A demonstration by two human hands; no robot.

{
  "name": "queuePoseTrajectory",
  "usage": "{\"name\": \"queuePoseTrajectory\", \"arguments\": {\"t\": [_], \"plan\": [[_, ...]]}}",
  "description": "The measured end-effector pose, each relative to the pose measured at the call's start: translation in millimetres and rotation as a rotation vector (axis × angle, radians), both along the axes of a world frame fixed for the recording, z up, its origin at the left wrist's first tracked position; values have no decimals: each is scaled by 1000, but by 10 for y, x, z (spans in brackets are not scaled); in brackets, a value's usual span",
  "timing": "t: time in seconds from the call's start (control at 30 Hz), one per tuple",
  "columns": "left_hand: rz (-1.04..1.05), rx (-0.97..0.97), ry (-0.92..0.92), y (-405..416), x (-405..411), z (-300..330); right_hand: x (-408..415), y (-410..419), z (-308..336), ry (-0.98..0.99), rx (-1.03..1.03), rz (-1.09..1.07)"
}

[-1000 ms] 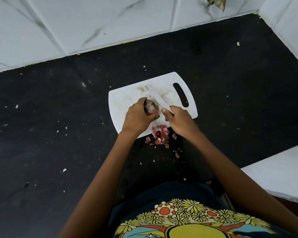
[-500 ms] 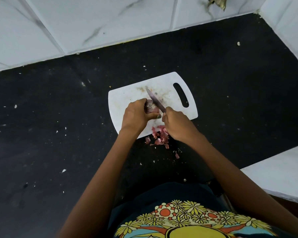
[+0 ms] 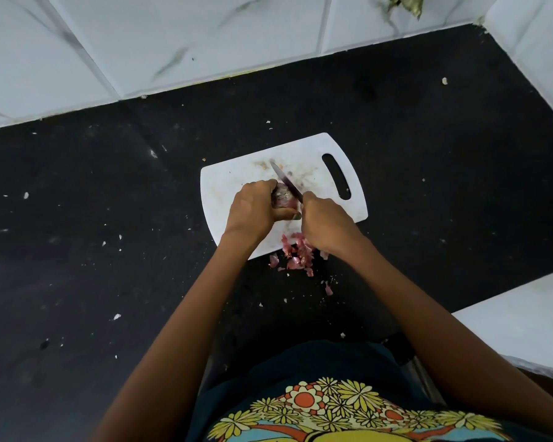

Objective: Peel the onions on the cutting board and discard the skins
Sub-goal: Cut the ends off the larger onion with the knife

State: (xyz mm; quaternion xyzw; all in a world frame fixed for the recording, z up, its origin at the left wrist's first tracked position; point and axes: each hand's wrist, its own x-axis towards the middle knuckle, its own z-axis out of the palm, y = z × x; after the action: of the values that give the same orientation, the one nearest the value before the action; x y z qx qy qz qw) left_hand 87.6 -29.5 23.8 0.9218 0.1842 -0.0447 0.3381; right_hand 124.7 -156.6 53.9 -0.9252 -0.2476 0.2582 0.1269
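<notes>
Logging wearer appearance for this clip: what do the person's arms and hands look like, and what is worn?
Both forearms are bare, no sleeves, gloves or watch visible. The left hand has a dark-painted thumbnail. The right hand shows no jewellery. The shirt is dark with a yellow, orange and blue floral print.

Both bare forearms reach forward, converging. Left hand point(image 3: 255, 208) curled closed, thumb extended rightward; right hand point(image 3: 327, 222) fisted, knuckles up.

Left hand point(image 3: 253, 209) cups onion point(image 3: 282, 199) over cutting board point(image 3: 224, 193); right hand point(image 3: 324, 223) holds knife point(image 3: 284, 182) against it.
</notes>
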Motion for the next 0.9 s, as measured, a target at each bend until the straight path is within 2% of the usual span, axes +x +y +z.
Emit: {"name": "queuePoseTrajectory", "arguments": {"t": [0.33,0.5,0.9], "plan": [[5,24,-30,-12,5,-44,-35,35,48,27,-46,-15],[47,-79,-62,51,-50,-90,-100,-28,66,59,-50,-7],[45,-99,-46,54,-31,-77,-148,-22,34,20,-68,-27]]}}
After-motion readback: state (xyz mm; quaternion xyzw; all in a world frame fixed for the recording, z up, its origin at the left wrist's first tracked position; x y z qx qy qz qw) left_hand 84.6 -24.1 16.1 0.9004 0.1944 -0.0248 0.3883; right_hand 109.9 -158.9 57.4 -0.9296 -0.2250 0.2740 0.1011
